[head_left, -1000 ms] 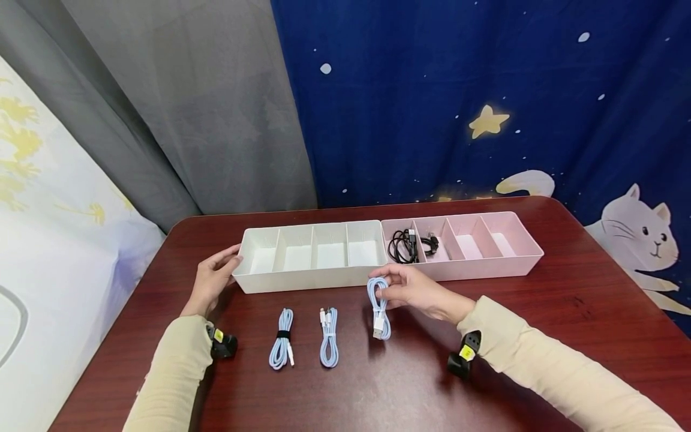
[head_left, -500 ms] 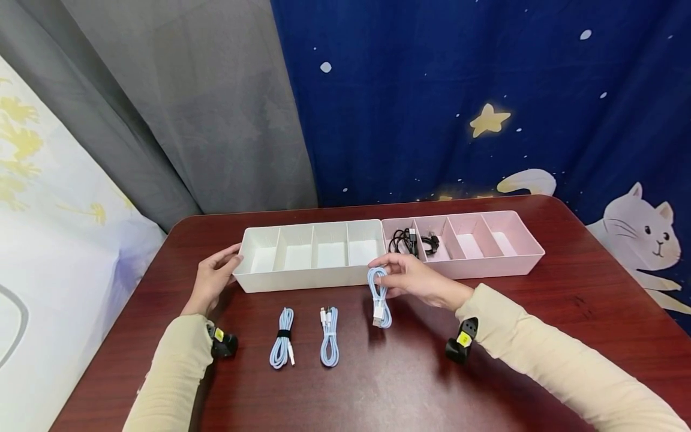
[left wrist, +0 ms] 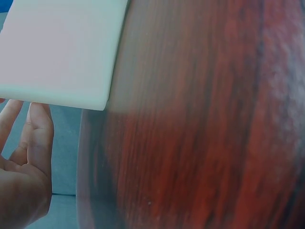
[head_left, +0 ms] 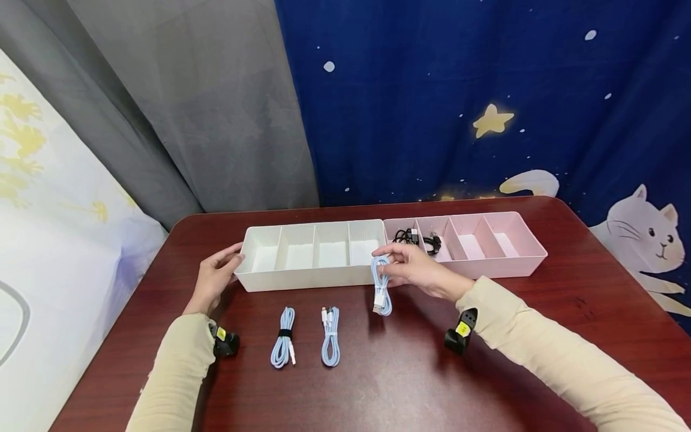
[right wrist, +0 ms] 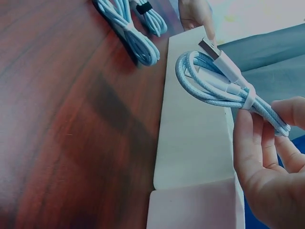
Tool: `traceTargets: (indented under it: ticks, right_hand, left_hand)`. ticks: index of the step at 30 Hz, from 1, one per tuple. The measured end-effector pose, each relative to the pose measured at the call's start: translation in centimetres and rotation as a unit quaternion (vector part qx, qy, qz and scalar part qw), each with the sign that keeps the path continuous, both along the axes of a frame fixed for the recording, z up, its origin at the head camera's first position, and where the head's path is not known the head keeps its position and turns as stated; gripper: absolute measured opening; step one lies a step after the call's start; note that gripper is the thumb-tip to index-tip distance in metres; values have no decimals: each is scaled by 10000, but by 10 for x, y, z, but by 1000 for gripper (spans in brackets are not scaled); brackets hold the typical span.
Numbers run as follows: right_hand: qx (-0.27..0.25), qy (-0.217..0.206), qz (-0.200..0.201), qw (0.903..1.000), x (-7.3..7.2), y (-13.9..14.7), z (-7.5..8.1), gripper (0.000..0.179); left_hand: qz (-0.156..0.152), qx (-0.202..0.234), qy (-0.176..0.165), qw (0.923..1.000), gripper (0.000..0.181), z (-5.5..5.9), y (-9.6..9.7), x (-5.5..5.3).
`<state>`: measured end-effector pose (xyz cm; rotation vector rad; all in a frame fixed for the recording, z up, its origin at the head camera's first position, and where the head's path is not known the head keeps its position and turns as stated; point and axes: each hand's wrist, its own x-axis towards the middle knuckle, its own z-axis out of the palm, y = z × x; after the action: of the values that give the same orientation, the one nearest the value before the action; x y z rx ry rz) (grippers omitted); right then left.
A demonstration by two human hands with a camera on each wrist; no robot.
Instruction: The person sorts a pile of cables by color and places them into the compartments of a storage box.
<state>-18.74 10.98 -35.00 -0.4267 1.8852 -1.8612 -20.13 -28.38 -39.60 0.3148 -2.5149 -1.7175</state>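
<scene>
My right hand [head_left: 418,273] pinches a coiled light-blue USB cable [head_left: 381,294] by one end, in front of the white tray's right end. In the right wrist view a white tie wraps the cable [right wrist: 214,86], and its metal USB plug points away from the hand. My left hand [head_left: 212,279] touches the left end of the white tray [head_left: 308,280] with extended fingers. In the left wrist view those fingers [left wrist: 40,124] lie against the tray's end. Two more coiled light-blue cables lie on the table, one with a black strap [head_left: 283,339], the other with a white tie [head_left: 331,345].
Right of the white tray, end to end with it, stands a pink divided tray [head_left: 496,267]. Its two left compartments hold a black cable [head_left: 406,236] and a smaller black cable [head_left: 432,243]. The dark red table [head_left: 410,384] ends before grey and blue curtains [head_left: 405,90].
My right hand has lifted the cable upward and away from me, closer to the tray rim. My left hand stays at the white tray's end.
</scene>
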Motion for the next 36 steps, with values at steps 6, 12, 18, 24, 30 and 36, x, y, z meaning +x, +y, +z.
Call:
traceTargets:
  ticks: [6, 12, 18, 24, 30, 36]
  right_hand:
    - [216, 21, -137, 9997, -5, -1, 4, 40]
    - [226, 234, -73, 9994, -11, -1, 6, 41]
    - [133, 250, -89, 9996, -17, -3, 8, 42]
    - [130, 253, -212, 9994, -23, -6, 13, 42]
    - [177, 302, -343, 9988, -30, -8, 18, 41]
    - [206, 331, -386, 9985, -37, -13, 23, 40]
  left_hand:
    - [-27, 57, -17, 10000, 52, 0, 0, 1]
    - [-23, 88, -39, 10000, 51, 0, 1, 1]
    - [16, 73, -33, 10000, 51, 1, 0, 0]
    - [35, 36, -42, 10000, 50, 1, 0, 0]
    - [-4, -24, -64, 10000, 51, 2, 0, -1]
    - [4, -40, -75, 10000, 51, 1, -1, -1]
